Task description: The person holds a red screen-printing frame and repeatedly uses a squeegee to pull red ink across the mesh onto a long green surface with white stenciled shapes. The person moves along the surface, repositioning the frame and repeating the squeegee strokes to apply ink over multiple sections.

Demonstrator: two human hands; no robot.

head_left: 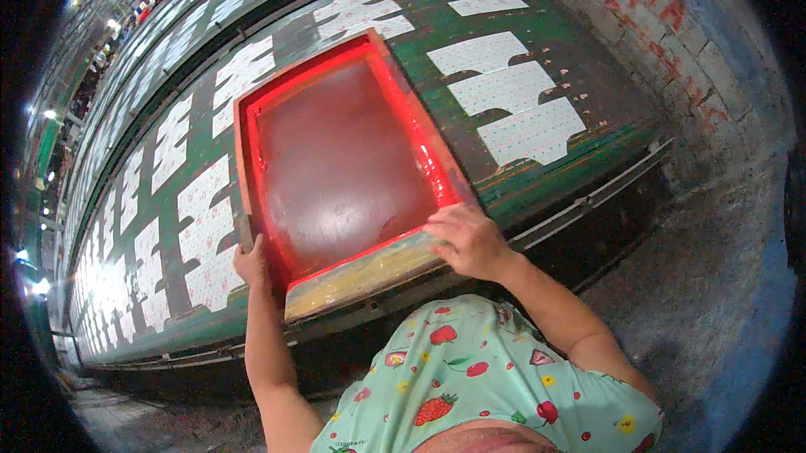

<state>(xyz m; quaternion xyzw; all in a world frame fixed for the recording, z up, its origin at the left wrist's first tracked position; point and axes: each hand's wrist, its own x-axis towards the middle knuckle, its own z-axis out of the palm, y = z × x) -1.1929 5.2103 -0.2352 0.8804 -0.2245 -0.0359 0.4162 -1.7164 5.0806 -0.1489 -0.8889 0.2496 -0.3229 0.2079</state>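
A screen-printing frame (420,253) lies tilted in front of me over the long green table. Its wooden rails are smeared with bright red ink, and its mesh (340,163) looks dark reddish brown. My left hand (251,261) is closed around the left rail near the close corner, thumb on top. At the near right corner, my right hand (472,241) has its fingers curled over the rail; their tips are partly hidden. White fabric pieces (529,130) with small printed motifs lie flat to the right of the frame, and more pieces (210,239) lie to its left.
The green table (537,180) stretches far to the left, with a metal rail (588,201) along its near edge. Parallel tables with more white pieces stand beyond it. A grey block wall (630,12) with red marks closes off the right end. Concrete floor (663,285) shows at right.
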